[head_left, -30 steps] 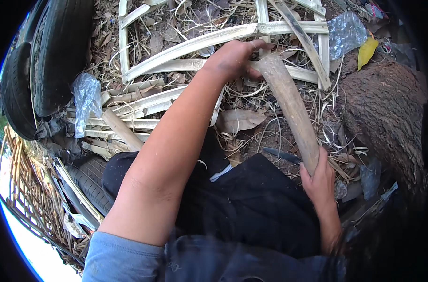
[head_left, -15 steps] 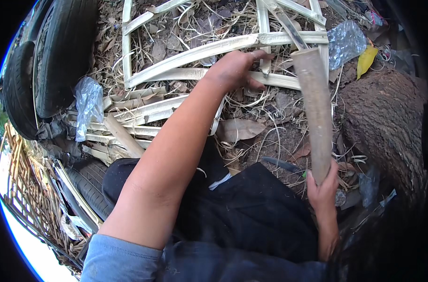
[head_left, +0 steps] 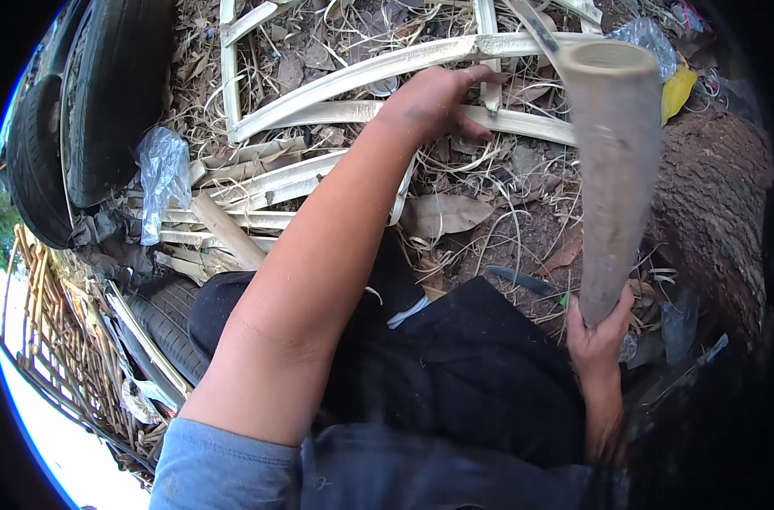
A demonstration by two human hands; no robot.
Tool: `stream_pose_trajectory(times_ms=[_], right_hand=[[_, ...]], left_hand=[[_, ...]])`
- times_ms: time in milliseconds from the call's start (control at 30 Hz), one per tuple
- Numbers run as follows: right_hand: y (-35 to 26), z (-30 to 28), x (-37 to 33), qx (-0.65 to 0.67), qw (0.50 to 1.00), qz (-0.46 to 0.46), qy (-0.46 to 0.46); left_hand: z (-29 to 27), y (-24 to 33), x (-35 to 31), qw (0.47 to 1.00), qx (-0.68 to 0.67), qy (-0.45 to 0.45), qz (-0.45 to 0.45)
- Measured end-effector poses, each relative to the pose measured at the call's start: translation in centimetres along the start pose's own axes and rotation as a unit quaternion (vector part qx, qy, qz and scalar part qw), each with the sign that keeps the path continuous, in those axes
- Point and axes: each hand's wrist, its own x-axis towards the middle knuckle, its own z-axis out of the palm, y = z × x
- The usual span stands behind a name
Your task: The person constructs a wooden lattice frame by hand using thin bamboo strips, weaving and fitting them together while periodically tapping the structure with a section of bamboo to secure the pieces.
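Note:
My left hand (head_left: pixel 442 102) lies over pale split-bamboo strips (head_left: pixel 361 83) that cross in a frame on the ground. Its thumb and forefinger are apart with nothing between them, close to a short upright strip (head_left: pixel 491 89). My right hand (head_left: pixel 601 327) is closed round the narrow lower end of a thick wooden club (head_left: pixel 615 161), held tilted up with its round end toward me. A narrow metal blade (head_left: pixel 535 30) lies across the frame; its lower end is hidden behind the club. On the soil near my right hand is a dark curved blade (head_left: pixel 518 279).
Old tyres (head_left: pixel 115 102) stand at the left, beside a clear plastic bag (head_left: pixel 163 178) and a round stick (head_left: pixel 225 231). A tree trunk (head_left: pixel 710 204) closes off the right. Fibre shavings and dry leaves (head_left: pixel 445 215) cover the soil. Bundled thin sticks (head_left: pixel 55 340) lie far left.
The club's thick end has swung up and to the right, toward me, still in my right hand. My left hand keeps its place on the strips; the whole view has shifted slightly.

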Motion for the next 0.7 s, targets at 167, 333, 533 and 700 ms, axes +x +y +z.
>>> stream_pose_trajectory(times_ms=[167,333,533,700], right_hand=[[-0.2,-0.7,-0.5,-0.056,0.996,-0.065,0.038],[0.4,0.3,0.2,-0.085,0.993,-0.043,-0.074],[0.7,-0.1,-0.4,-0.04,0.999,0.008,-0.003],[0.6,-0.4,-1.8,0.038,0.997,-0.033,0.062]], left_hand=[[0.6,-0.2,-1.0,0.994,0.083,0.045,0.05],[0.1,-0.1,-0.5,0.999,0.017,0.023,0.034],[0.4,-1.0,-0.4,0.999,0.009,0.023,0.025],[-0.1,0.3,-0.5,0.997,-0.069,-0.012,-0.022]])
